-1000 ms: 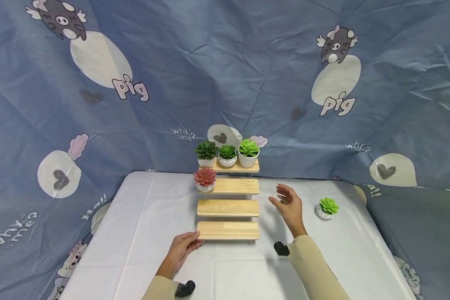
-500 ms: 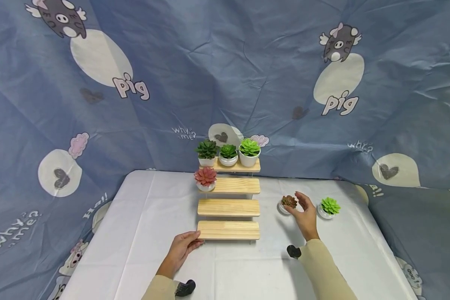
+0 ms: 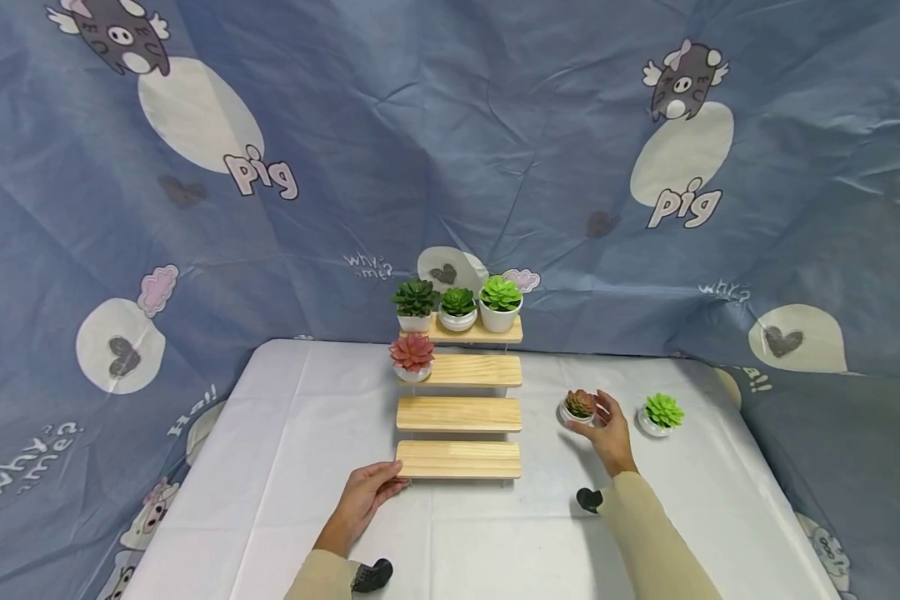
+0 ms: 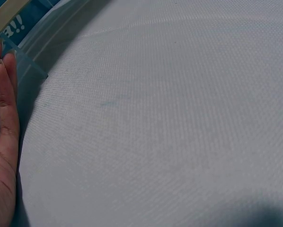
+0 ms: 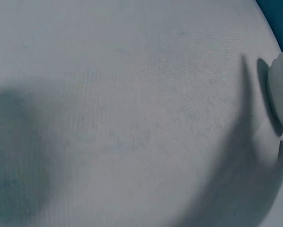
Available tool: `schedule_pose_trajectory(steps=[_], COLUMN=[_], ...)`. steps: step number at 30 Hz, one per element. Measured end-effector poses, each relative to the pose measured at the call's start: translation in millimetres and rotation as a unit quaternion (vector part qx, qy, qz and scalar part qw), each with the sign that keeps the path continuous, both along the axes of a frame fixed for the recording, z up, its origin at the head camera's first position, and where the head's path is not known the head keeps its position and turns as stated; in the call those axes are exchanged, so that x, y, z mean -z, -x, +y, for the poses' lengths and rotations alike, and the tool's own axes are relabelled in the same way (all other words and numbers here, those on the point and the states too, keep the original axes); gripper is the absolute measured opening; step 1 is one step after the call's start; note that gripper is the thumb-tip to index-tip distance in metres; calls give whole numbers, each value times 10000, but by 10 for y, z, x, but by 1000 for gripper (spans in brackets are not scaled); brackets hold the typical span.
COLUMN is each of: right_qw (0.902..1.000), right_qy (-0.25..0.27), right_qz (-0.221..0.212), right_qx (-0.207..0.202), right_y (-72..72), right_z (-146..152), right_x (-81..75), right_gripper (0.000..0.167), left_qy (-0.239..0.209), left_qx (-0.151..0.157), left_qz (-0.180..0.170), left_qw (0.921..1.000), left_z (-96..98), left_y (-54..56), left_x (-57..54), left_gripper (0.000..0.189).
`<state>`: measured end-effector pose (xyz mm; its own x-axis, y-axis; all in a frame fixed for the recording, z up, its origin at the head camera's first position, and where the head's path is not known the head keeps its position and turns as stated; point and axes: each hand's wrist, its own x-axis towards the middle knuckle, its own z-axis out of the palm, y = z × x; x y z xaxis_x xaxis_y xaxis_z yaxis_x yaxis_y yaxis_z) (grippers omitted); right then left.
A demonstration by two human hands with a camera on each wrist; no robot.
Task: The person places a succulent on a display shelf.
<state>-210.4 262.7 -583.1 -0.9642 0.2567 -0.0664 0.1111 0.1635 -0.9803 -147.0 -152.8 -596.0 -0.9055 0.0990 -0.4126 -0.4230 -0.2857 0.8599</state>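
Moved since the earlier frame: right hand [image 3: 607,435], from in front of the brown plant [image 3: 581,403], which it mostly hid, to that plant's right side. Left hand [image 3: 367,492]: unmoved.

Brown plant: on the surface [image 3: 495,542], right of the shelf [image 3: 459,414], upright, in a round white pot. Right grip: thumb at the near side of the pot, fingers at the right; whether clamped on it or merely set about it, cannot tell.

Left grip: pinched on the left end of the bottom step, thumb above, fingers below.

Bright plant [image 3: 663,408]: on the surface, just right of the right hand.

Red plant [image 3: 412,352]: left end of the second step.

Three green plants [image 3: 457,303]: in a row on the top step.

Hazards, as judged. Pot: smooth and rounded; an uneven pinch may let it roll or slip. Foliage: if the fingers catch leaves rather than pot, the plant may pull loose. Bright plant: a backward swing of the right hand may knock it. Shelf: laden only on the upper two steps; a tug or lift by the left grip may tilt it. Red plant: likeliest to fall in a jolt, being close to an end.
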Motion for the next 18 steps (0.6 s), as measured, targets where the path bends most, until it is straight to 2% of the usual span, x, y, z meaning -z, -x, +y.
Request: schedule_pose_trajectory(steps=[9,18], right_qw=[9990,9964], right_qy=[177,-521], right_qz=[-377,-516], right_qx=[178,428], right_y=[32,62], right_z=[-106,-157], right_x=[14,56], right_gripper=[87,71], left_qy=[-7,114], left_qx=[-27,-104], left_qz=[0,-68], left_qw=[10000,9999], left_z=[8,19], left_y=[-5,-6], left_x=[-1,-12], left_gripper=[17,19])
